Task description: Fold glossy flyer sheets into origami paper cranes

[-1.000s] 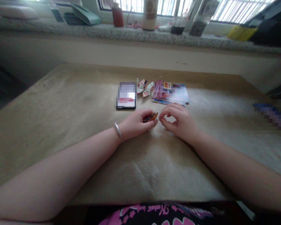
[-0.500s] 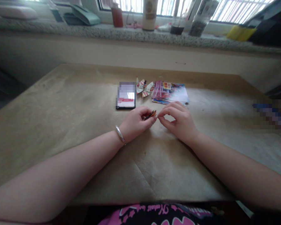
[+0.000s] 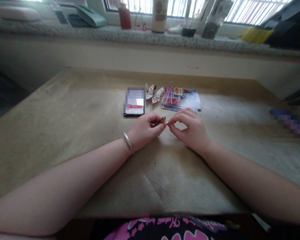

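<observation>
Over the middle of the table, my left hand point(image 3: 148, 126) is closed around a small piece of folded paper point(image 3: 160, 121), dark and orange where it shows. Most of the paper is hidden by the thumb and fingers. A silver bangle point(image 3: 128, 141) circles that wrist. My right hand point(image 3: 190, 130) pinches thumb and forefinger together at the paper's right end, by the left thumb tip. Just beyond the hands sits a folded paper figure point(image 3: 155, 95), white with red print. Beside it lies a stack of colourful printed sheets point(image 3: 182, 98).
A phone or tablet point(image 3: 134, 101) with a lit, blurred screen lies left of the paper figure. At the right table edge is a pixelated blue and pink item point(image 3: 291, 125). Bottles, including a red one point(image 3: 125, 16), stand on the stone windowsill point(image 3: 140, 35).
My left hand has shifted very slightly left with the folded paper. The right hand keeps nearly the same pinch and place.
</observation>
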